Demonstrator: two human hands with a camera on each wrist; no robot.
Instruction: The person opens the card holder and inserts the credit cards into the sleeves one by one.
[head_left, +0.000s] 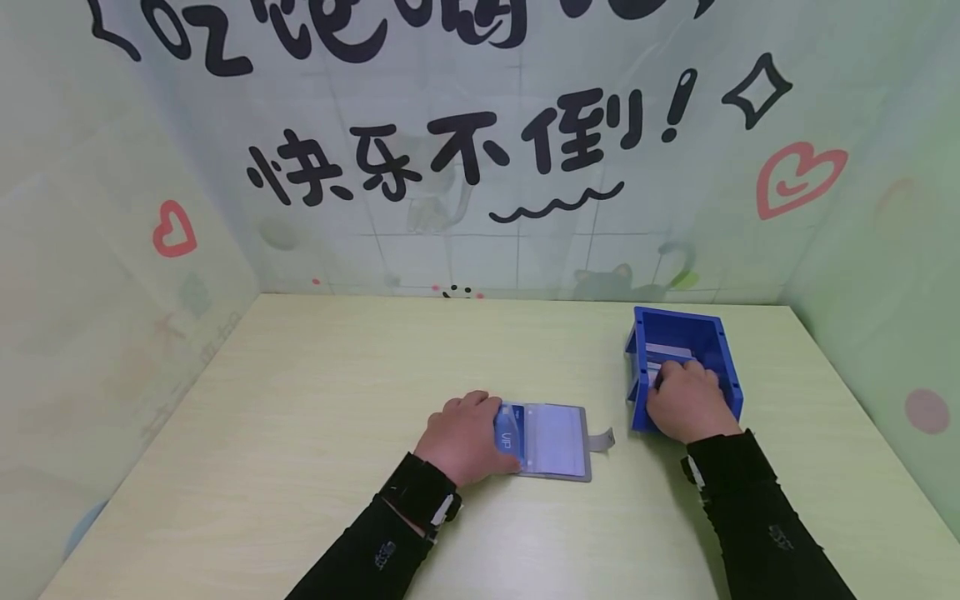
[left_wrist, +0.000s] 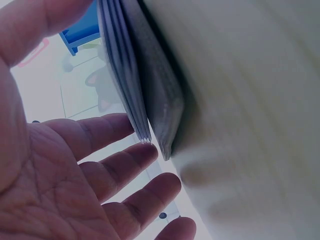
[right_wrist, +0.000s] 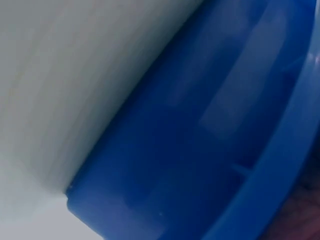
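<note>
A card holder (head_left: 557,442) with a grey cover and clear sleeves lies spread on the table, its snap strap (head_left: 602,441) pointing right. A blue card marked VIP (head_left: 507,433) shows in its left side. My left hand (head_left: 467,439) grips that left side, thumb at the near edge and fingers at the far edge. In the left wrist view the stacked sleeves (left_wrist: 122,75) stand edge-on between thumb and fingers. My right hand (head_left: 688,402) reaches into a blue bin (head_left: 678,325), over pale cards (head_left: 670,351); its fingertips are hidden, and I cannot tell if they pinch a card.
The pale wooden table (head_left: 315,400) is enclosed by printed fabric walls (head_left: 450,250) at the back and both sides. The bin stands at the right, its near wall (right_wrist: 165,145) filling most of the right wrist view.
</note>
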